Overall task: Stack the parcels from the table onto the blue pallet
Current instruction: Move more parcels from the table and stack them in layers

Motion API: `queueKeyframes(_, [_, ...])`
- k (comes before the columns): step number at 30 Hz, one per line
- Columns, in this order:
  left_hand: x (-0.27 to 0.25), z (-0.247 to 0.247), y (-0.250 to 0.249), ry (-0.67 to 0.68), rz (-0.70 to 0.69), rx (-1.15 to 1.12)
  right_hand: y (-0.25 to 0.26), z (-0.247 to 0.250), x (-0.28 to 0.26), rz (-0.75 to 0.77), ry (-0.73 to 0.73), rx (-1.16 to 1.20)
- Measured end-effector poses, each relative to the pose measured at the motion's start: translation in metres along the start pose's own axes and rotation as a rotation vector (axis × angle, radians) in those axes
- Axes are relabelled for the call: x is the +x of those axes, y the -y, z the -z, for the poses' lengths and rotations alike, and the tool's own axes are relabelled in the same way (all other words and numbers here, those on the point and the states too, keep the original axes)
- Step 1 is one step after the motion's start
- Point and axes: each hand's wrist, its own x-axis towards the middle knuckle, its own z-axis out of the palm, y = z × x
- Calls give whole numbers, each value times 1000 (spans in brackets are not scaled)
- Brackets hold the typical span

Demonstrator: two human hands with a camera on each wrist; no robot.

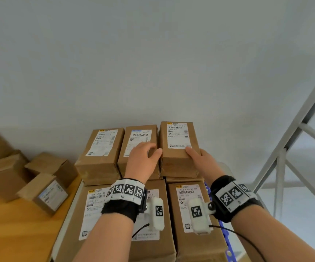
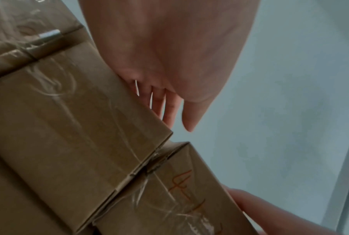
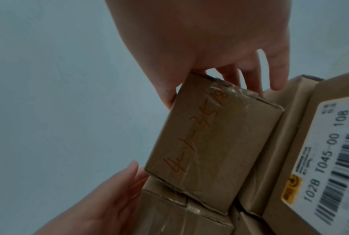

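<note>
Parcels fill most of the head view: a stack of brown cardboard boxes with white shipping labels stands against a pale wall (image 1: 153, 53), a far row of three raised above a nearer row. Only a strip of the blue pallet (image 1: 226, 241) shows, at the stack's right edge. To the left a wooden table (image 1: 11, 224) carries several more brown parcels (image 1: 45, 193). A grey metal frame (image 1: 294, 148) rises at the right.

The far-right parcel (image 1: 179, 146) sits in the upper row, touching the middle parcel (image 1: 139, 142). The right hand (image 1: 200, 157) holds its near right corner, thumb on top and fingers down the side. The left hand (image 1: 143, 157) lies over the middle parcel with fingers relaxed and straight, fingertips at the left edge of the far-right parcel. Orange handwriting (image 3: 191, 138) marks that parcel's near end face.
</note>
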Motion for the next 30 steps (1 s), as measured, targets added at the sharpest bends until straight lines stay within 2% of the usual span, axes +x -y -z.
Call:
queueKeyframes(5, [-3, -8, -5, -18, 22, 134, 6, 4, 8, 69, -9, -9])
queueKeyframes(11, [-2, -8, -7, 18, 12, 155, 11, 14, 12, 100, 95, -52])
queueKeyframes(17, [-1, -7, -7, 40, 29, 151, 6, 11, 16, 128, 110, -84])
queueKeyframes(23, [-1, -6, -11, 56, 16, 216, 5, 6, 15, 173, -21, -142])
queueKeyframes(27, [-3, -2, -16, 109, -13, 242, 10, 5, 6, 291, -115, -222])
queueKeyframes(30, [-8, 4, -16, 128, -8, 152, 16, 6, -2, 386, -166, -230])
